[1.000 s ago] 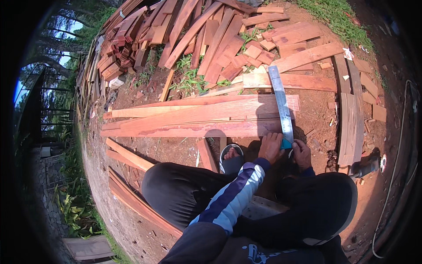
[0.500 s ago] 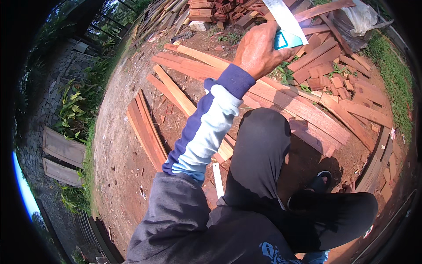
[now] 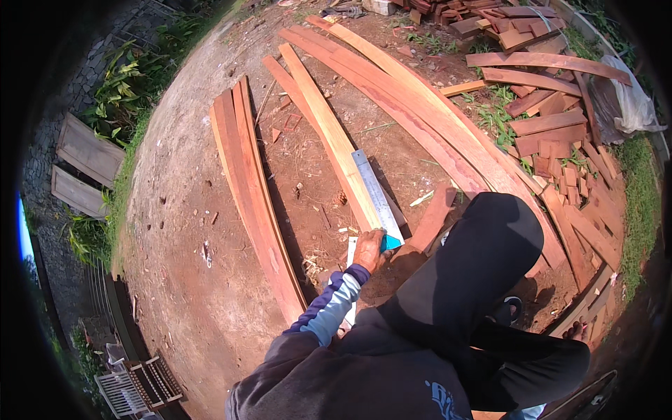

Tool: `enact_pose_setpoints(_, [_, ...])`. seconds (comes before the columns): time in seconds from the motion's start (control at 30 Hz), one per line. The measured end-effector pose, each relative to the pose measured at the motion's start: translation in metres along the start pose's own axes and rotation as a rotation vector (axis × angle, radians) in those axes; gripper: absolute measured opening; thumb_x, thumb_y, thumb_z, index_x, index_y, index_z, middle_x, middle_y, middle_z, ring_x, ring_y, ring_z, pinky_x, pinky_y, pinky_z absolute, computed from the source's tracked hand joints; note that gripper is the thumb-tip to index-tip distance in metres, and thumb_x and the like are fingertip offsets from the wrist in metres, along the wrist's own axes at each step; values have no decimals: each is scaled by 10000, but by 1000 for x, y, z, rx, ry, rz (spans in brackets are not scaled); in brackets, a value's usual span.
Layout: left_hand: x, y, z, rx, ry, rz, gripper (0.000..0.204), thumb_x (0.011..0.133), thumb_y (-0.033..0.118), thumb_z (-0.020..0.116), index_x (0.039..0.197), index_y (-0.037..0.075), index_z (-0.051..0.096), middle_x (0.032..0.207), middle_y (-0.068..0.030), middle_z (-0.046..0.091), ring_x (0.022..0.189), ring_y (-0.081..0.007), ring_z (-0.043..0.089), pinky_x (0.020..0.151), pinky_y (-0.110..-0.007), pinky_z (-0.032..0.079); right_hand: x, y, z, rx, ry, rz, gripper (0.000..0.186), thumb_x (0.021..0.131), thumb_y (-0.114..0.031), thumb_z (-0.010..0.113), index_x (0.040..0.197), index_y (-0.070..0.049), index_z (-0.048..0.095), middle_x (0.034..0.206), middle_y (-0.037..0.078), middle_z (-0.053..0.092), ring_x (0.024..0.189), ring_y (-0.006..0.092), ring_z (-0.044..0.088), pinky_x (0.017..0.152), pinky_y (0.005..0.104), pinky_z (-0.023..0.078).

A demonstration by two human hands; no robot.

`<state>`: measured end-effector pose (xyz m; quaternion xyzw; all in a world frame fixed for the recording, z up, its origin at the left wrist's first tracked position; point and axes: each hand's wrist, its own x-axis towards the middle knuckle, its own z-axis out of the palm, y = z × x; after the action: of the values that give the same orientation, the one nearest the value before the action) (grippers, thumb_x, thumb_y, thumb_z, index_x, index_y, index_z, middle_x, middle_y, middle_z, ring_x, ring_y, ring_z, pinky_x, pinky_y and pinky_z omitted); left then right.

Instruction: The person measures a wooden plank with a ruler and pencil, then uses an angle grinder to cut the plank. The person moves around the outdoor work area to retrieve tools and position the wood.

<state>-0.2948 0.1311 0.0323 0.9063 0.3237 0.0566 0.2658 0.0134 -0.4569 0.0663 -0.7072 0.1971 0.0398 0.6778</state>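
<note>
My left hand is closed on the turquoise handle of a try square. The square's metal blade points away from me, lying along a pale wooden plank on the ground. Close beside that hand, a narrow white strip runs back toward my body, partly covered by my wrist. Of my right arm, a bit of blue and white sleeve shows at the lower edge. Small shapes like fingertips show beyond my bent right leg, too dark to read; the rest is hidden.
Long reddish planks lie to the left, and more long boards stretch across the middle right. A heap of short wood offcuts and a plastic sheet are at the right. Chair-like slatted wood stands lower left.
My left hand has come down and nearer with the try square, from above the wood pile onto the pale plank. My view has shifted, and my bent knee appears further right.
</note>
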Motion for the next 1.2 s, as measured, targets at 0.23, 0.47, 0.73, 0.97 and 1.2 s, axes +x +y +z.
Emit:
enact_pose_setpoints(0.23, [60,14,46,19,-21,-24,501,738,217,765,1145,-1,571,1087,-209,622,1027,-386,580,889,-475,460,-24,-43,4,-70,33,-112,266,1002,-207,549,1221,-57,577,779,-7,548,562,32,445,455,226,366])
enact_pose_setpoints(0.47, [90,33,103,-8,-16,-26,542,751,266,781,1146,-24,549,1027,-232,630,988,-411,594,858,-489,472,-62,-59,-6,-94,88,-185,273,1007,-214,546,1230,-61,581,759,-16,538,574,29,446,461,223,359])
enact_pose_setpoints(0.73, [79,36,143,-94,-30,-84,490,720,264,786,1082,25,558,1093,-217,599,1050,-390,567,874,-491,473,-73,-78,-25,-135,136,-248,281,1012,-222,542,1241,-65,586,736,-27,527,587,26,447,467,219,351])
enact_pose_setpoints(0.97, [70,36,167,-212,-70,-62,501,724,232,775,1102,-5,547,1089,-230,572,1050,-408,552,889,-484,476,26,-117,-112,-262,183,-274,270,1000,-272,582,1212,-120,647,734,-64,512,616,2,442,511,194,330])
enact_pose_setpoints(1.2, [56,40,142,-179,-84,-88,538,718,229,791,1131,-15,547,1135,-218,565,1057,-396,574,885,-469,497,-3,-162,-27,-244,68,-395,164,992,-251,593,1101,-130,603,765,-94,533,593,-13,439,479,180,318])
